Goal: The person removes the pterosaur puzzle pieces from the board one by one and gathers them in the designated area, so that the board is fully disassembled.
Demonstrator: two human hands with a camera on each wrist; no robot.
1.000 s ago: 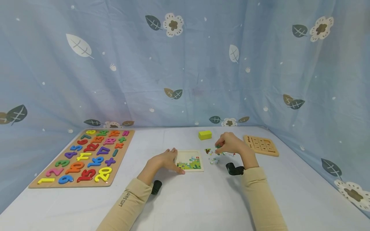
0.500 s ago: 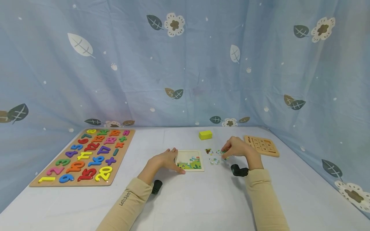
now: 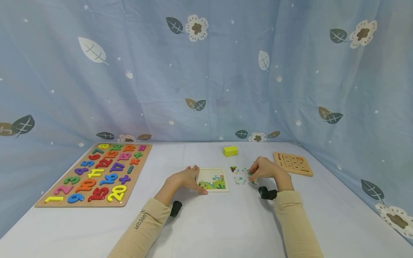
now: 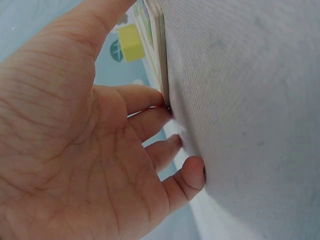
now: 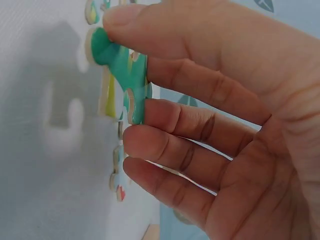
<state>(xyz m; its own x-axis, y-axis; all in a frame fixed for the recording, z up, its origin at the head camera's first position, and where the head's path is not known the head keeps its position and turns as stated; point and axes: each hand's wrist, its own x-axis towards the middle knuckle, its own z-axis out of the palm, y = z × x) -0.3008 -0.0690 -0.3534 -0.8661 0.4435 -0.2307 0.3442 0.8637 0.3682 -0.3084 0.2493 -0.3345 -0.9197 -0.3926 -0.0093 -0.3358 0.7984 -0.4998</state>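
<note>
A small wooden jigsaw tray (image 3: 212, 180) lies flat on the white cloth, its lower part filled with a green and coloured picture and its upper part pale. My left hand (image 3: 187, 179) holds it along the left side, thumb at the near corner, fingertips at the far one. To the right, my right hand (image 3: 266, 169) pinches a green jigsaw piece (image 5: 122, 72) between thumb and fingers. The piece is tilted on its edge, close above the cloth. Several loose pieces lie around it, among them a pale one (image 3: 240, 180) and a brown and yellow one (image 3: 233, 169).
A board with coloured numbers (image 3: 96, 172) takes up the left side. Behind the loose pieces sits a yellow block (image 3: 230, 151). A wooden number slide puzzle (image 3: 293, 163) lies at the right. A blue patterned curtain (image 3: 206, 71) closes off the back.
My right hand has moved right and nearer to me, uncovering more loose pieces, and now pinches a green piece. My left hand stays at the tray. The view shifts slightly.
</note>
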